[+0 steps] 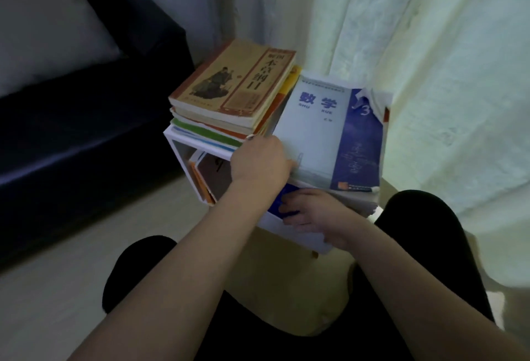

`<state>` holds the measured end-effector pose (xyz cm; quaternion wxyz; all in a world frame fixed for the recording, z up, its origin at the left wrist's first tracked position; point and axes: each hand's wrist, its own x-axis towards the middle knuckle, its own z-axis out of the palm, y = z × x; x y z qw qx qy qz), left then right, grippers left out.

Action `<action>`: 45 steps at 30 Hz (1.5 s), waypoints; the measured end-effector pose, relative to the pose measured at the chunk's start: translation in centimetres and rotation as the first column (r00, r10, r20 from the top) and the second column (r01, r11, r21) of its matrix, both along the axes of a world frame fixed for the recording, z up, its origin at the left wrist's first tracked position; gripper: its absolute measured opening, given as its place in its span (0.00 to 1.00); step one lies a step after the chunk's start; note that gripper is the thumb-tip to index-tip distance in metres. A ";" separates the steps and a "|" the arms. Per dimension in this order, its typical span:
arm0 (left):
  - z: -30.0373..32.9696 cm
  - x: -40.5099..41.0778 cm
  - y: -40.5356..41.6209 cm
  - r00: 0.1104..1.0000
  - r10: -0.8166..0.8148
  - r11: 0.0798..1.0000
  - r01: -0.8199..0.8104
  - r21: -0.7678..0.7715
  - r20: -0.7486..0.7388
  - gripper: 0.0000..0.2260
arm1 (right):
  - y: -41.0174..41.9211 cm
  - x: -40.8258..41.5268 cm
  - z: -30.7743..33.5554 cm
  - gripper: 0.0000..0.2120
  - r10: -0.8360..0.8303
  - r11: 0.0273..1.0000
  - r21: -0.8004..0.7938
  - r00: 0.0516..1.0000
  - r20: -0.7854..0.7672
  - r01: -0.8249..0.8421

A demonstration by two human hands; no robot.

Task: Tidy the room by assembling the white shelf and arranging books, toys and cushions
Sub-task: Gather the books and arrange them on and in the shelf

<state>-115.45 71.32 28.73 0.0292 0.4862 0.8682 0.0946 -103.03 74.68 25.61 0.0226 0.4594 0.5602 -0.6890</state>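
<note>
Right hand [311, 211] gripping books, left hand [259, 159] grasping textbook [324, 134]

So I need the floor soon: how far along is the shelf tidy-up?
The white shelf stands assembled, with a stack of books on top and more inside. In hand: the left hand holds the blue maths book and the right hand the books under it. No toys or cushion arranging in view.

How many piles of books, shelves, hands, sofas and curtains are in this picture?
Piles of books on top of the shelf: 2, the stack under the tan book and the pile under the blue maths book
White shelf: 1
Hands: 2, left hand and right hand
Dark sofa: 1
Curtain: 1
Total: 7
</note>
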 end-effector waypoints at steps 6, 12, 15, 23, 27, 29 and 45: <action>0.0 0.6 1.4 0.996 0.071 0.996 -0.069 -0.055 0.045 0.17 | 4.0 3.2 5.3 0.19 0.148 0.983 0.060 0.935 0.323 -0.176; 0.6 1.0 0.9 0.605 0.003 0.922 -0.311 0.233 0.796 0.04 | 5.1 3.2 6.6 0.23 -0.027 0.947 0.306 0.922 0.385 -0.100; 1.0 1.3 -0.6 0.496 -0.152 0.800 -0.446 0.401 0.855 0.09 | 5.7 3.1 7.0 0.17 -0.215 0.849 0.522 0.955 0.205 0.080; 2.1 -1.0 -5.9 0.249 -0.369 0.773 -0.452 0.445 0.895 0.16 | 6.8 -0.4 6.9 0.32 -0.588 0.650 0.327 0.727 -0.354 0.685; 2.1 -3.0 -7.5 0.298 -0.237 0.890 -0.314 0.330 0.925 0.20 | 6.7 -2.2 7.1 0.35 -0.636 0.683 0.051 0.628 -0.449 0.728; 3.0 -3.3 -7.7 0.340 -0.237 0.868 -0.347 0.356 0.910 0.24 | 5.2 -3.1 6.5 0.24 -0.629 0.650 0.070 0.587 -0.511 0.757; -0.8 -9.3 -12.3 0.609 -0.042 0.870 -0.367 0.329 0.792 0.08 | -6.5 -5.6 -7.7 0.08 -0.259 0.739 0.507 0.882 -0.394 0.444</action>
